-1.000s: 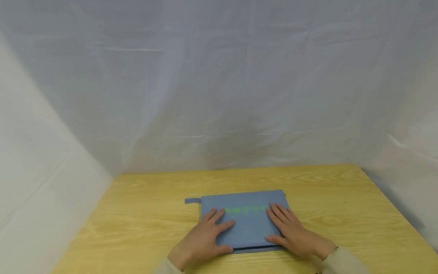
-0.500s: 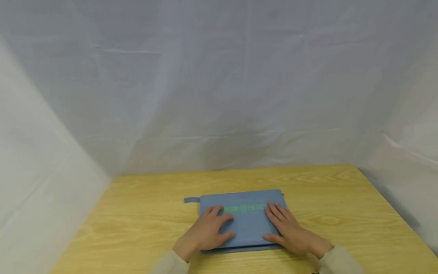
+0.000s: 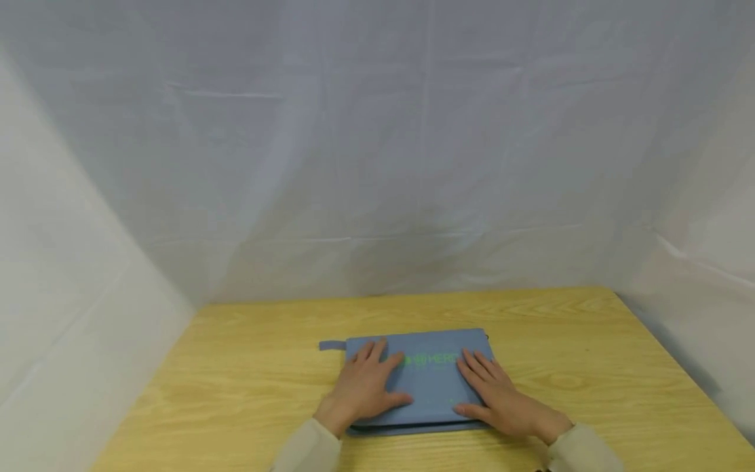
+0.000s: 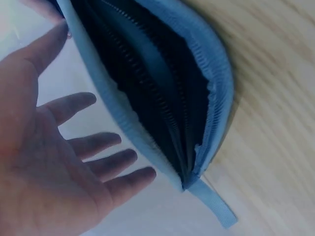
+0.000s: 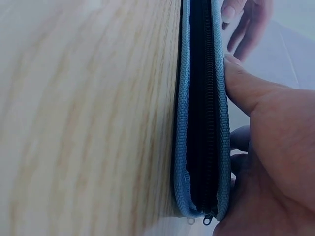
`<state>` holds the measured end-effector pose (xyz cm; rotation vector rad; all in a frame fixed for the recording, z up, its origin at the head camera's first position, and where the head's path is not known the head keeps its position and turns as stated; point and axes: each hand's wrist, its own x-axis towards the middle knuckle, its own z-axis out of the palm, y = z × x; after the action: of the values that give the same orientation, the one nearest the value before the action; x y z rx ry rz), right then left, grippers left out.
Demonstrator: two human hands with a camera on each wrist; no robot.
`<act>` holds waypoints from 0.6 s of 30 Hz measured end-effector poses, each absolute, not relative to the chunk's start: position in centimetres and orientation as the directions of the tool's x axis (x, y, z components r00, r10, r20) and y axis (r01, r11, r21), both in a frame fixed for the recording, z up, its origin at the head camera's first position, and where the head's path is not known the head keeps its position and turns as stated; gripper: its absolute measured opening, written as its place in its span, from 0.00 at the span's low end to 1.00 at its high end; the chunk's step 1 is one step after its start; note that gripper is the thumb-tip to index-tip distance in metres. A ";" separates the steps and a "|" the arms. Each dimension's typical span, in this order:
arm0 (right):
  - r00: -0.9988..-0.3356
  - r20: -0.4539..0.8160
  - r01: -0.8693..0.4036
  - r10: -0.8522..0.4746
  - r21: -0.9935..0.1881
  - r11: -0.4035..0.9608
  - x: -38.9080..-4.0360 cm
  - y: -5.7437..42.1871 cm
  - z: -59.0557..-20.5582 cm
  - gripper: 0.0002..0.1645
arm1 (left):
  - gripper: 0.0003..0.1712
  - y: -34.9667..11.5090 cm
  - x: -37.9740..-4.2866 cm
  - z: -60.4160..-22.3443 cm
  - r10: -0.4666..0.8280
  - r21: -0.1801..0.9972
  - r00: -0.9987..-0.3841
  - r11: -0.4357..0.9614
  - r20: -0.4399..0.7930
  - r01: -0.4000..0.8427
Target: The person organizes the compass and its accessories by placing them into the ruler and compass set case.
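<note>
A flat blue zippered pouch [image 3: 433,387] with green lettering lies on the table, its unzipped long side facing me. My left hand [image 3: 361,387] rests on its left part, fingers spread. On the right part lies my right hand [image 3: 501,398], fingers extended and thumb on the top face. The pouch's mouth [image 4: 162,83] gapes wide towards its left end in the left wrist view, with dark lining and zipper teeth showing. A small zipper pull [image 5: 207,219] hangs at the right end. A fabric tab [image 3: 332,345] sticks out at the far left corner.
The wood-grained table [image 3: 253,367] extends around the pouch on every side. White sheeting [image 3: 377,164] hangs behind the table, with more sheeting to the left and right.
My left hand has shifted slightly right and away from me over the pouch; its fingers bent, then spread again. The right hand has stayed nearly in place, and the pouch has hardly moved.
</note>
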<state>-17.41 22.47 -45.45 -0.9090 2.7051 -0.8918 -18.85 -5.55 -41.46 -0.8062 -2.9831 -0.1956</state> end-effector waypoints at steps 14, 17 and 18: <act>-0.804 0.056 -0.511 -0.592 -0.575 0.639 -17.5 22.6 -45.8 0.48 | 0.42 -5.3 -18.7 -42.1 0.528 0.043 -0.849 0.847 0.027 0.529; -0.800 0.058 -0.512 -0.597 -0.585 0.629 -17.7 23.3 -45.9 0.48 | 0.42 -5.1 -18.6 -42.2 0.538 0.037 -0.842 0.841 0.038 0.539; -0.802 0.064 -0.509 -0.593 -0.592 0.625 -17.9 23.6 -45.9 0.48 | 0.42 -5.1 -18.6 -42.3 0.539 0.031 -0.841 0.841 0.037 0.540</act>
<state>-17.88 23.58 -45.92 -0.9232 2.7054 -0.9213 -18.64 -5.07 -42.31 -0.8762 -2.9878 -0.0624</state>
